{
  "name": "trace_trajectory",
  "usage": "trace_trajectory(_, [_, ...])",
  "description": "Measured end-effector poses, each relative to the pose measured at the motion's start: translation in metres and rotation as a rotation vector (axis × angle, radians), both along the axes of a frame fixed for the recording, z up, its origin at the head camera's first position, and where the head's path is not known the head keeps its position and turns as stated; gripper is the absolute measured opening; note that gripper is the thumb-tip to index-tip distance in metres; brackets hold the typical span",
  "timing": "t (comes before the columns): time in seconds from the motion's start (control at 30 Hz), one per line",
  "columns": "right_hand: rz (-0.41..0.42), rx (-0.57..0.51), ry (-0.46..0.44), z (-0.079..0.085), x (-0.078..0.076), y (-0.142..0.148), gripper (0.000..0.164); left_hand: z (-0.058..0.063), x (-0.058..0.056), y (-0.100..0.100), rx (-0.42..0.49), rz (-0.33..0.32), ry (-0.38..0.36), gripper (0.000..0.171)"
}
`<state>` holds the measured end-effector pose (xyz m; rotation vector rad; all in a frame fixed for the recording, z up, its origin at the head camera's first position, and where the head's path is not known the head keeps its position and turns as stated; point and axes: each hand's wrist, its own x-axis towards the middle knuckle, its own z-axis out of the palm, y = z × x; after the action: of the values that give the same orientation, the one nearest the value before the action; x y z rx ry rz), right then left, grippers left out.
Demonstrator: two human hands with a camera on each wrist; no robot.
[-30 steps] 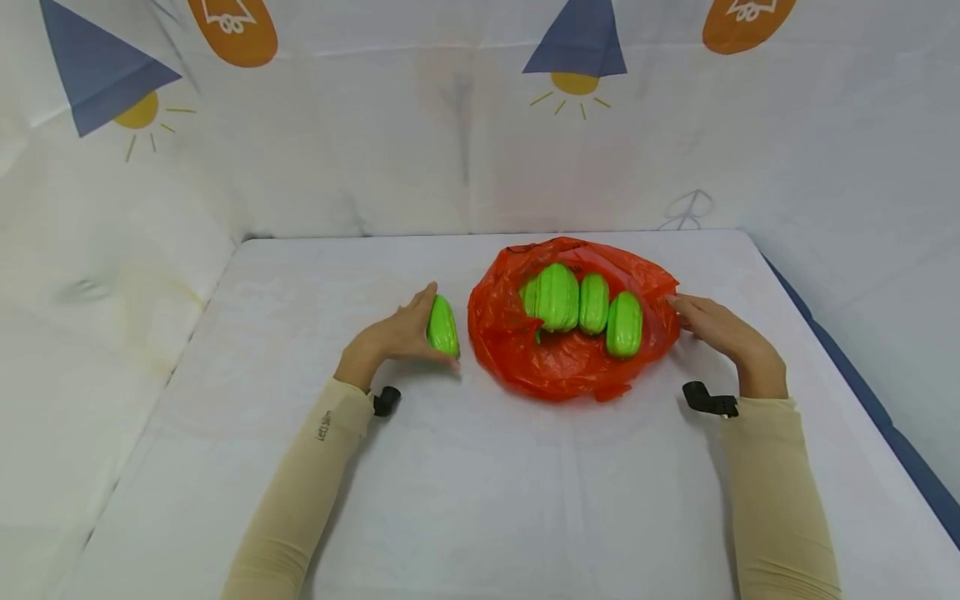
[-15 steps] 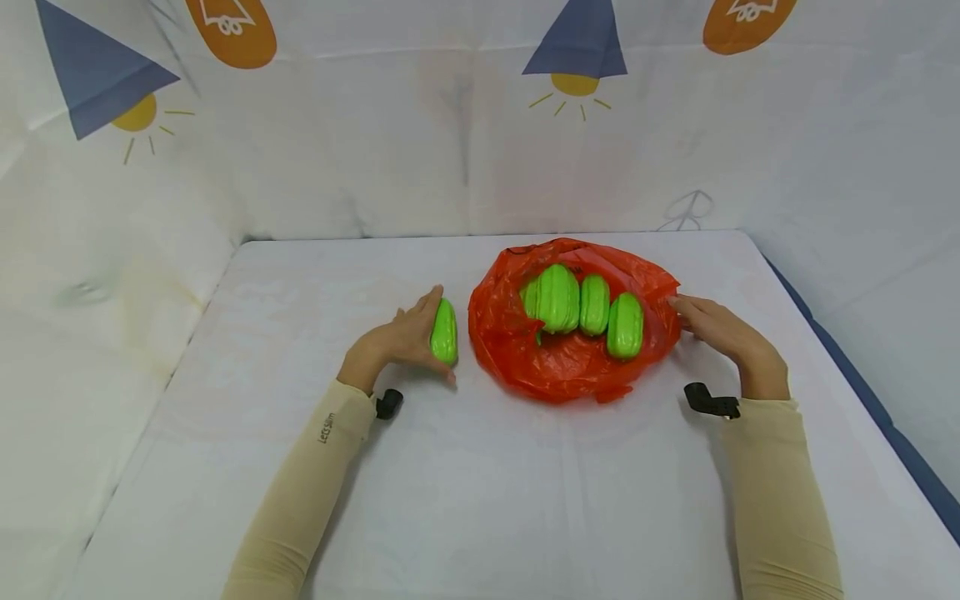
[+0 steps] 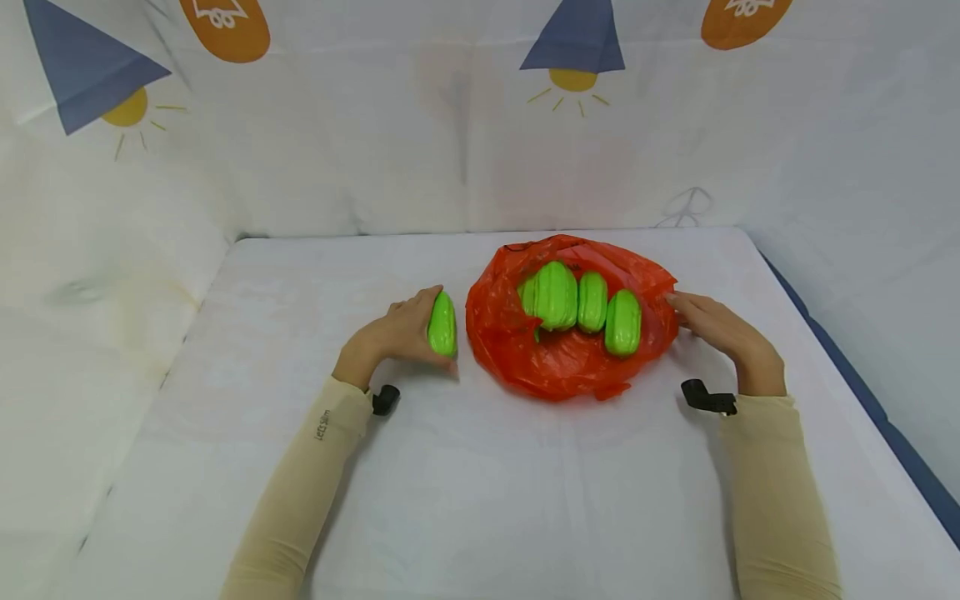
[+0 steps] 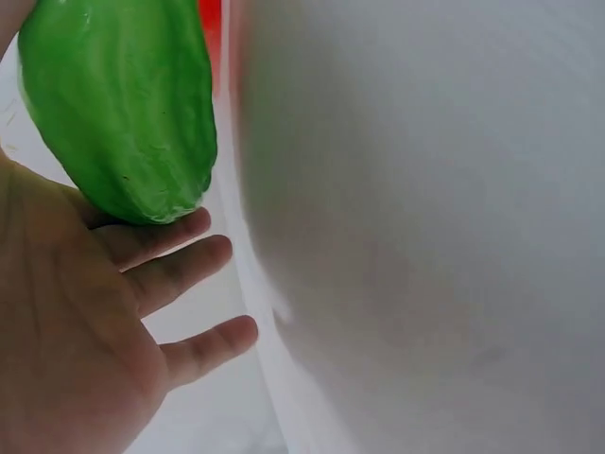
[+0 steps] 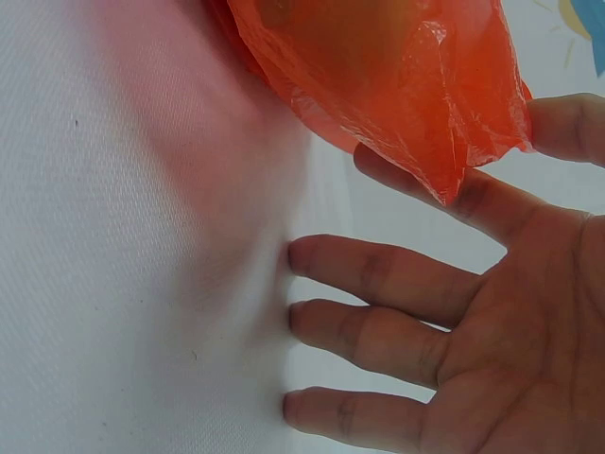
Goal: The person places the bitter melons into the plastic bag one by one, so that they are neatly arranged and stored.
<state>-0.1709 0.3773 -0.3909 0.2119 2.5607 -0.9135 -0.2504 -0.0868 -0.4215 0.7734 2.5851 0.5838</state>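
My left hand [image 3: 408, 329] holds a glossy green bell pepper [image 3: 442, 323] between thumb and fingers, just left of a red plastic bag [image 3: 510, 362]. In the left wrist view the pepper [image 4: 123, 104] lies against the fingers, while the lower fingers spread away from it. Several more green peppers [image 3: 557, 296] sit in the bag's wide mouth. At the bag's right edge, my right hand [image 3: 716, 329] pinches the plastic [image 5: 435, 123] between thumb and index finger. Its other fingers [image 5: 369, 326] extend straight, with their tips at the white surface.
A white-covered table [image 3: 480, 492] lies under everything. White fabric with printed lamps [image 3: 573, 42] rises behind and at both sides. A dark blue strip [image 3: 847, 375] runs along the right edge. Each wrist bears a small black camera mount [image 3: 386, 400].
In my left hand, the pepper has turned slightly from leaning to more upright, staying left of the bag. The right hand and the bag look the same, apart from a small camera shift.
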Motion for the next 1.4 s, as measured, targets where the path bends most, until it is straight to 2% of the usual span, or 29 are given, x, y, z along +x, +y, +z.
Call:
trace_trajectory(0.17, [0.005,0.008,0.006,0.002,-0.003,-0.002,0.084,0.007,-0.004,0.002,0.053,-0.02,0.053,0.13])
trace_trajectory(0.4, [-0.001,0.011,0.009,0.003,-0.003,-0.005,0.085,0.023,-0.01,0.01,0.087,0.006,0.11,0.127])
trace_trajectory(0.7, [0.007,0.018,0.008,0.004,-0.006,-0.007,0.086,0.057,-0.016,0.042,0.108,-0.075,0.197,0.132])
trace_trajectory(0.83, [0.009,0.011,0.006,0.004,-0.006,-0.006,0.085,0.066,-0.017,0.057,0.109,-0.115,0.219,0.132])
trace_trajectory(1.0, [0.016,0.016,-0.002,0.003,-0.004,-0.004,0.085,0.072,-0.016,0.07,0.104,-0.151,0.234,0.132])
trace_trajectory(1.4, [0.033,0.022,-0.001,0.001,-0.002,-0.002,0.085,0.073,-0.013,0.094,0.055,-0.197,0.248,0.134])
